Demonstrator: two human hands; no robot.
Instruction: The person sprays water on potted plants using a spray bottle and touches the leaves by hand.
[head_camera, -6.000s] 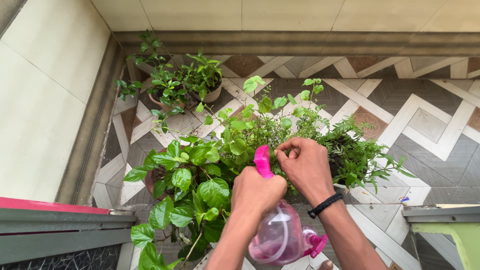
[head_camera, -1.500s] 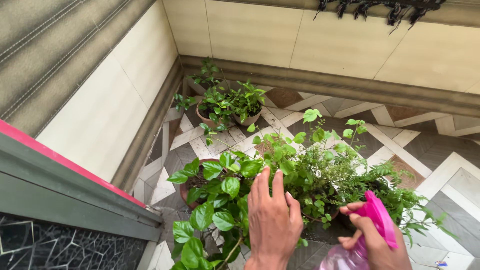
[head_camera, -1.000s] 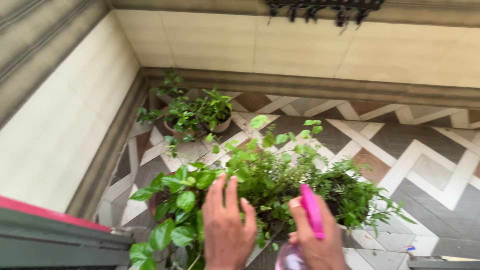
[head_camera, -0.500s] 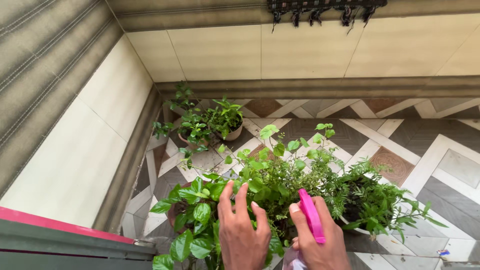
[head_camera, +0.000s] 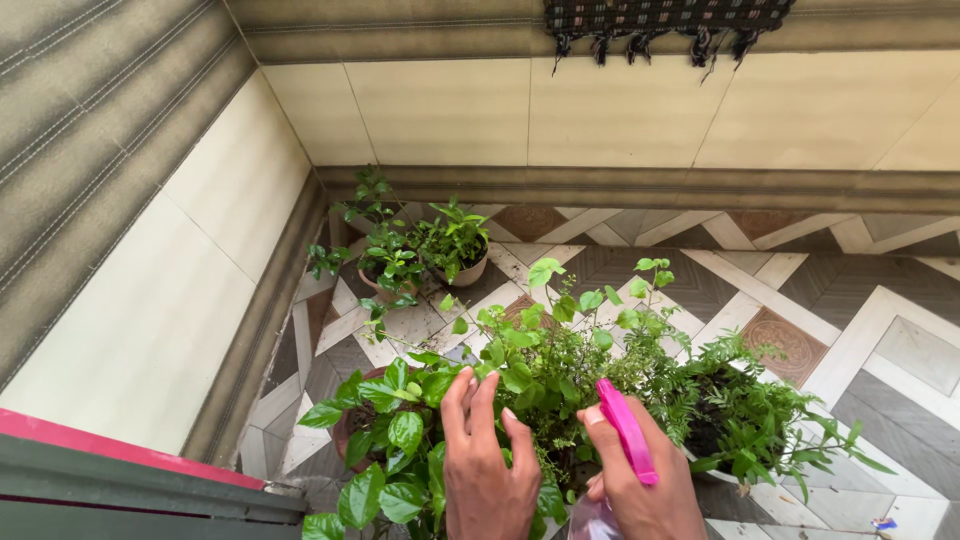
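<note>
At lower centre the right hand (head_camera: 640, 490) gripped the sprayer (head_camera: 627, 443) by its stiff pink trigger head, probably light, while the left hand (head_camera: 487, 460) lay open on soft, easily bruised leaves (head_camera: 520, 370).

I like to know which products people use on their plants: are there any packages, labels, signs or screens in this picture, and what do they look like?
No labels, signs or screens show.
Spray bottle: the only container, bottom centre in the right hand; bright pink trigger head on a clear pinkish body, no label visible.
Left hand: holds nothing, fingers spread by the leafy potted plants.
</note>
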